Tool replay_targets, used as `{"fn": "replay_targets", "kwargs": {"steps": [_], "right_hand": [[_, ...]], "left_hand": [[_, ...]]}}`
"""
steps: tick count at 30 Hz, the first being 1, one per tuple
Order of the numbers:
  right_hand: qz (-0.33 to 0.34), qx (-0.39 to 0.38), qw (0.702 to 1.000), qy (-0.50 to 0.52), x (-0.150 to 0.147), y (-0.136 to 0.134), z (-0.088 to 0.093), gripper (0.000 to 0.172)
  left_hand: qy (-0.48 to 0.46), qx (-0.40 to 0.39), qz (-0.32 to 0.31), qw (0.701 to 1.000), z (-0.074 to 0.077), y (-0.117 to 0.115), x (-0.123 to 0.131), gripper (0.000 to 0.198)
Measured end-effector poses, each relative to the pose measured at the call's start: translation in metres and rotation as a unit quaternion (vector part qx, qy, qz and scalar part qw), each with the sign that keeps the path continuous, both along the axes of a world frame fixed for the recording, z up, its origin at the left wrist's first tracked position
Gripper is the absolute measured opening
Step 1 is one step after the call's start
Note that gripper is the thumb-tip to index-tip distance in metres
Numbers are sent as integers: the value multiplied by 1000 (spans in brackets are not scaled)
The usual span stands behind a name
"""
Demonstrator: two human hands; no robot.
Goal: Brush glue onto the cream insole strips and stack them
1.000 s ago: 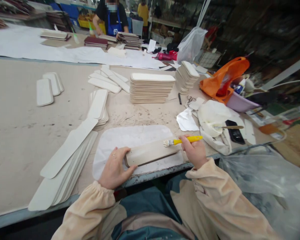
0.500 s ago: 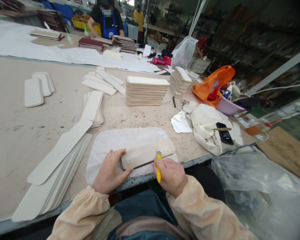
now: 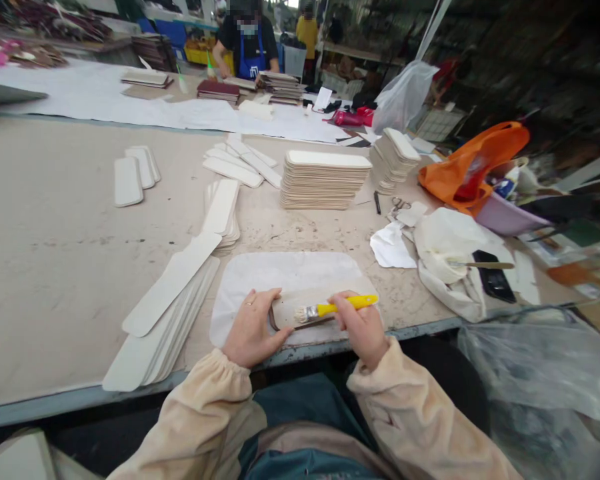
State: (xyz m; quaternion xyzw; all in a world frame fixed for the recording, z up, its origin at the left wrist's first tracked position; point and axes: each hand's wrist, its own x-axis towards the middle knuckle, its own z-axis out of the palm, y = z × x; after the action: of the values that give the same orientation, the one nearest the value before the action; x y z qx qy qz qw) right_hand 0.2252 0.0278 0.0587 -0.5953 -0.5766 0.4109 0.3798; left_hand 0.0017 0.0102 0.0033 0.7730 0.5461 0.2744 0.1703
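A yellow-handled brush [image 3: 347, 305] is gripped in my right hand [image 3: 363, 330], its bristles resting on a pale rounded panel [image 3: 293, 303]. The panel has a dark edge and lies on a translucent white sheet [image 3: 305, 265]. At the panel's left end my left hand [image 3: 255, 328] holds it by the edges, thumb at the near side and fingers at the far side. Part of the panel is hidden under the brush and my right hand.
Long white strips [image 3: 173, 287] lie fanned on the left. Behind the sheet stands a stack of panels [image 3: 325, 180]. Scissors [image 3: 400, 205], a white cloth [image 3: 443, 240], a phone [image 3: 493, 277] and an orange bag [image 3: 473, 163] are on the right. Across the table stands a person [image 3: 250, 47].
The brush has swung from upright to nearly level, and its bristles are now nearer the panel's left end. The whole view has shifted, so the table's things appear further right.
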Motion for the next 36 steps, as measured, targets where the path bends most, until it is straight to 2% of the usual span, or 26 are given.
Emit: {"fn": "replay_targets", "kwargs": {"steps": [4, 6, 8, 11, 14, 16, 18, 21, 23, 26, 28, 30, 33, 36], "right_hand": [[-68, 39, 991, -106, 48, 9, 7, 38], [-92, 59, 987, -121, 54, 6, 14, 35], [-75, 65, 993, -69, 41, 0, 19, 32], [3, 40, 999, 36, 2, -9, 16, 30], [56, 16, 997, 42, -24, -12, 6, 31], [60, 16, 998, 15, -22, -8, 0, 31], [43, 27, 998, -25, -5, -4, -2, 32], [-1, 63, 992, -108, 28, 2, 6, 32], [-28, 81, 987, -134, 39, 3, 14, 31], [-32, 76, 995, -53, 29, 0, 20, 29], [-19, 52, 998, 28, 10, 0, 17, 30], [-2, 27, 997, 68, -9, 3, 10, 31], [14, 6, 998, 56, -21, 11, -2, 33], [-7, 16, 1000, 4, -8, 19, -7, 39]], "left_hand": [[-2, 0, -4, 1000, 3, 0, 0, 64], [-1, 0, -7, 1000, 3, 0, 0, 64], [0, 1, -10, 1000, 3, -1, 0, 67], [0, -3, -7, 1000, 3, -2, -1, 71], [3, -12, -5, 1000, 2, -2, -1, 74], [5, -14, -6, 1000, 2, -1, 0, 73], [5, -12, -7, 1000, 3, -1, 0, 70], [0, -4, -7, 1000, 4, -1, 0, 65], [-4, 0, -8, 1000, 4, -1, 0, 64], [-1, 2, -10, 1000, 4, -2, 0, 66], [4, 3, -7, 1000, 3, -2, 0, 67], [9, 3, -6, 1000, 2, -2, 0, 67], [17, 4, -8, 1000, 2, -2, 0, 67], [21, 7, -9, 1000, 2, -1, 0, 63]]}}
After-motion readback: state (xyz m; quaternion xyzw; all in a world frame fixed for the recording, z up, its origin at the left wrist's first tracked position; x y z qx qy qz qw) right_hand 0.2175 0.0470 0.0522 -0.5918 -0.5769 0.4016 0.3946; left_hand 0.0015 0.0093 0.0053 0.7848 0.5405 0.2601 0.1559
